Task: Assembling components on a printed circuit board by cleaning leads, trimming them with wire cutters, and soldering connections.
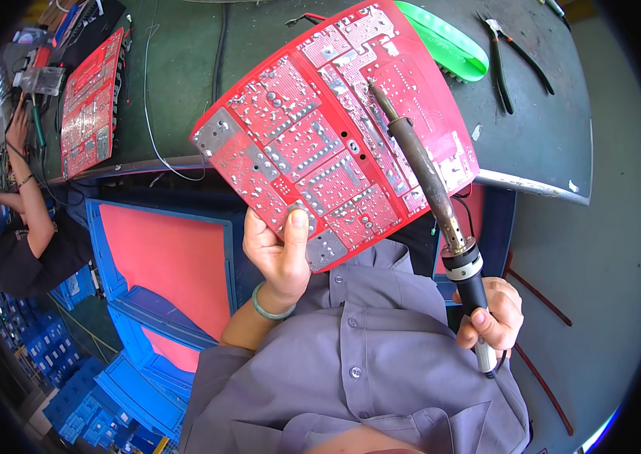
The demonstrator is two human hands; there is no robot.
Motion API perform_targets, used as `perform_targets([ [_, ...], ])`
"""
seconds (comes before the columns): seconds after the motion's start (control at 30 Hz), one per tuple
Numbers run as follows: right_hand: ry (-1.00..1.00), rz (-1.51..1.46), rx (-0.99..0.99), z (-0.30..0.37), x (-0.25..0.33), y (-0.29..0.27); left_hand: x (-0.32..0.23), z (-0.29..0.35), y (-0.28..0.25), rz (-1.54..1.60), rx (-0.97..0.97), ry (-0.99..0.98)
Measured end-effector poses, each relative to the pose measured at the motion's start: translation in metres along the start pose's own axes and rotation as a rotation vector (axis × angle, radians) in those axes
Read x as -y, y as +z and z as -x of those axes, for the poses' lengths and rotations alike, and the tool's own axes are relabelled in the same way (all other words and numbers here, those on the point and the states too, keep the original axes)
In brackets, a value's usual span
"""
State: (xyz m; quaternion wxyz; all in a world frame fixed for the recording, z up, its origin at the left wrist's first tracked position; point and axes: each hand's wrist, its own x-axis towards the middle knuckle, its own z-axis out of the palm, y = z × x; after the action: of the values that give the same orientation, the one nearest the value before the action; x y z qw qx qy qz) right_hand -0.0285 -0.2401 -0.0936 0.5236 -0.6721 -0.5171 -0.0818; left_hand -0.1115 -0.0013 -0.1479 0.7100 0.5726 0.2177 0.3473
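A large red circuit board (313, 144) is tilted up in front of me, its soldered side facing me. My left hand (281, 246) grips its lower left edge, thumb on the face and fingers behind. A soldering iron (428, 178) with a long brown metal barrel and a black handle is held in my right hand (496, 314), fingers wrapped round the handle. Its tip lies over the upper middle of the board, near a strip of solder points; whether it touches I cannot tell.
Beyond the board is a dark green workbench (184, 68) bearing a bright green tray (449, 41), pliers (508, 64) and another red board (93, 106). Blue bins (169, 208) with pink sheets stand below the bench. A co-worker (21, 212) works at the far left.
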Motion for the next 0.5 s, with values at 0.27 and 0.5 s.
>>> perform_targets([
  [0.27, 0.004, 0.009, -0.007, 0.0011, 0.0011, -0.0014, 0.0008, 0.0003, -0.0003, 0.018, 0.013, 0.007],
  [0.5, 0.011, 0.014, -0.014, 0.0011, 0.0022, -0.0007, 0.0023, 0.0015, -0.0008, 0.016, 0.017, 0.003],
])
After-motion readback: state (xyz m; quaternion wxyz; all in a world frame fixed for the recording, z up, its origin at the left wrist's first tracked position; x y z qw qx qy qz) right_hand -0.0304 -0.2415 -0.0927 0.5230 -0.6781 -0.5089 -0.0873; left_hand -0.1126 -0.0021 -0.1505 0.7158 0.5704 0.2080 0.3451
